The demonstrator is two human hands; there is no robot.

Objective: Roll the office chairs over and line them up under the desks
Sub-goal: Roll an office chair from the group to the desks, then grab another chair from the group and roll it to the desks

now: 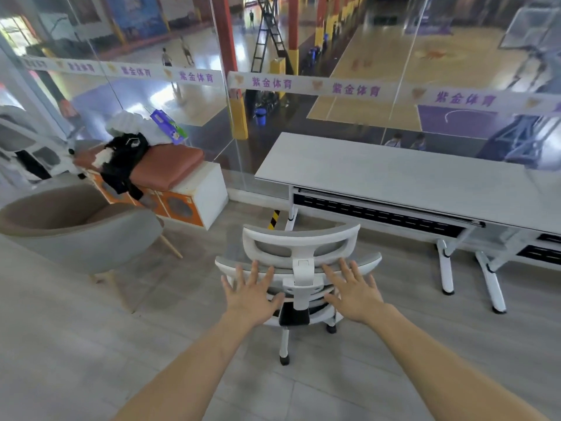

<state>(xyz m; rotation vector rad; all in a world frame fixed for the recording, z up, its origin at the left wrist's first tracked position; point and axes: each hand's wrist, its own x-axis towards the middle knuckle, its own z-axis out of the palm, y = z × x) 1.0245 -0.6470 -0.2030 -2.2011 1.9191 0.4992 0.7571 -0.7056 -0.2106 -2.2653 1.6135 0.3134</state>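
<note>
Glass-walled room above a court: both hands, left and right, hover splayed, each grip released, just behind the chair. It looks light and free-rolling on casters; its stiff backrest rim suits holding. It stands left of the bare surface, not yet under.

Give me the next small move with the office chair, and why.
Probably close both hands on the backrest top and push forward and right. The left hand and right hand are spread open at the office chair, gripping nothing, and it stands out on the floor, short of the desk and off its left end.
</note>
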